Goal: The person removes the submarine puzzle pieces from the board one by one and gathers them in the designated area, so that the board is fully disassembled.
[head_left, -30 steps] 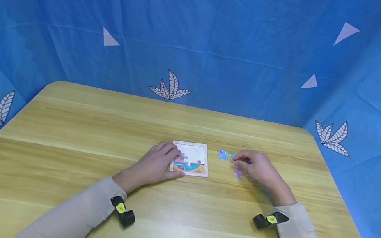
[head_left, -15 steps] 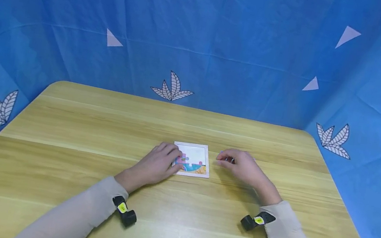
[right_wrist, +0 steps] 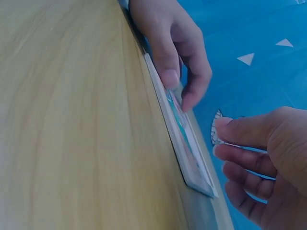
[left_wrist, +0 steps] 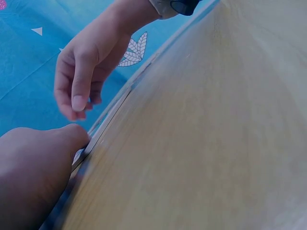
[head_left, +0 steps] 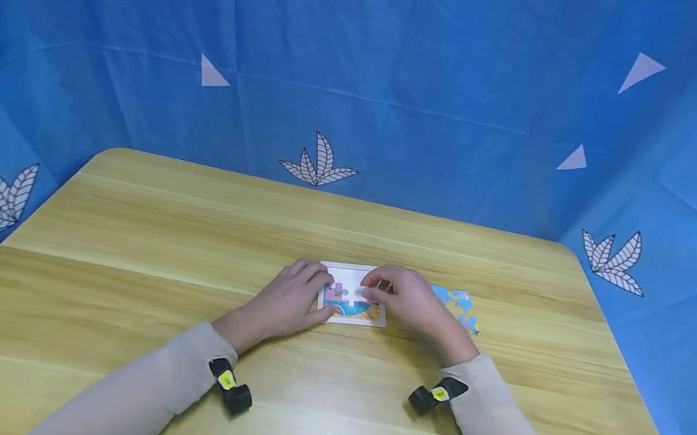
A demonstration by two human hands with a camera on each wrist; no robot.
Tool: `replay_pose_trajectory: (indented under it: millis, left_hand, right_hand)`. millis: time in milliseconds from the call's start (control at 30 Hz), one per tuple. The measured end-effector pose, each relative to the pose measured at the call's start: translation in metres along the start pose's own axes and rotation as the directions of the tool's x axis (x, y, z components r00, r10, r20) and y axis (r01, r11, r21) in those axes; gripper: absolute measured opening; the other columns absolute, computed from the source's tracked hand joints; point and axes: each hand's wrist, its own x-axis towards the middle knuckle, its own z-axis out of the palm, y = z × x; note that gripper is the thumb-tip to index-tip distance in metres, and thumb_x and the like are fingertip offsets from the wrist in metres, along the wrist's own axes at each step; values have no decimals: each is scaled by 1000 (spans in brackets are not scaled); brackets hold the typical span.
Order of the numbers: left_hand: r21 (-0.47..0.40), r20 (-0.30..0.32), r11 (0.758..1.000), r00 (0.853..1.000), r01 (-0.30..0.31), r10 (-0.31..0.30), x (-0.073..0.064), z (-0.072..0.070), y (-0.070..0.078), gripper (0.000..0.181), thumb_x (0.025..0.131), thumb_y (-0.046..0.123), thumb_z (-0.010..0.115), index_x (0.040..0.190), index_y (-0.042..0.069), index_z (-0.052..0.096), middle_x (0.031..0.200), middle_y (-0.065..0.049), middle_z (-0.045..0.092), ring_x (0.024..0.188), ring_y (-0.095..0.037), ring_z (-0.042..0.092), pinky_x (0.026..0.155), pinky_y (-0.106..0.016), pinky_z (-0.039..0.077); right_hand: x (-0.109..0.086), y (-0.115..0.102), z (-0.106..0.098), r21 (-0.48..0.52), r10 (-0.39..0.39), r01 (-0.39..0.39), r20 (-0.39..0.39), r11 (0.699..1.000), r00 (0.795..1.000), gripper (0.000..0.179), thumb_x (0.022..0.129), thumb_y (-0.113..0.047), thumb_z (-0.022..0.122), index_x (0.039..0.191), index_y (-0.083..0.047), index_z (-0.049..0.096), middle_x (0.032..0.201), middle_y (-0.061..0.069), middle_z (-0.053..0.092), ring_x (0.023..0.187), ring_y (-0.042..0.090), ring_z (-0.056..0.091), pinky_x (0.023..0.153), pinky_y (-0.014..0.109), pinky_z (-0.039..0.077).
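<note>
hands apart, both at one puzzle. left hand [head_left: 287,299] grips the near-left corner of the puzzle tray [head_left: 359,323], thumb along its near edge, bent fingers over its left edge; likely there to keep the light-looking tray from sliding. that grip leaves the middle and right of the tray free to reach.

right hand [head_left: 414,300] hovers over the tray's right side, thumb and index tips close together, other fingers curled in. posture reads as a pinch, but can't tell from any view whether a piece sits between the tips.

tray lies flat on the worktop [head_left: 217,227], about midway between its left and right edges, nearer the far edge; near edge out of frame. fitted pieces [head_left: 351,309] run along the tray's near edge and climb its left side; the far part is bare white backing.

loose pieces [head_left: 463,301] lie to the right of the tray, a bit apart from it and partly behind the right forearm, so no sure count. probably kept on that side for easy reach by the right hand. blue cloth [head_left: 352,20] hangs behind the worktop's far edge.
</note>
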Motion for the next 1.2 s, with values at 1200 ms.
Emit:
replay_pose_trajectory:
  millis: [1200]
  left_hand:
    - [95,28,991,995,90,-93,-1,1,-2,86,91,65,50,143,-3,45,144,-16,46,135,-32,39,114,-45,29]
  right_hand:
    - [23,-18,34,-127,-91,87,-21,988,996,19,94,-22,67,108,-9,71,112,6,63,95,21,60,83,37,51]
